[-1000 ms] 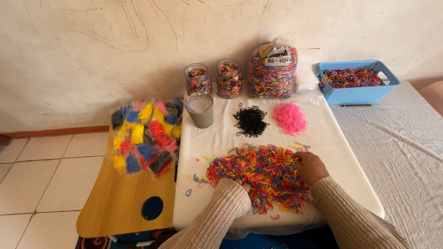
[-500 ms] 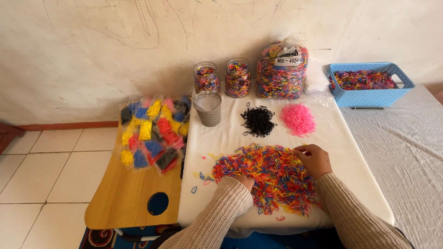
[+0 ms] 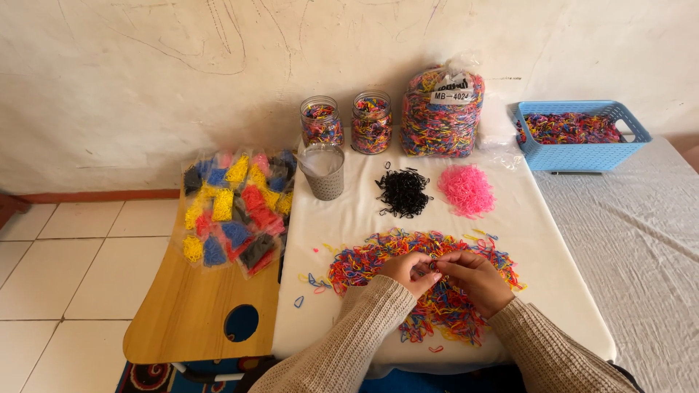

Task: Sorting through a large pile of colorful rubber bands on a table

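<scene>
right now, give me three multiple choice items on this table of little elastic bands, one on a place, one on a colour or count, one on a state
1. Where does the black pile lie?
A. left of the pink pile
B. inside the blue basket
C. on the wooden board

2. How many clear jars of mixed bands stand by the wall?
A. one
B. two
C. four

3. How are the left hand and right hand placed?
A. both raised off the table
B. together over the mixed-colour pile
C. one in the basket, one on the board

Answers:
1 A, the black heap sits beside the pink one on the white cloth.
2 B, two jars stand left of the big bag.
3 B, the fingertips meet above the heap.
</scene>
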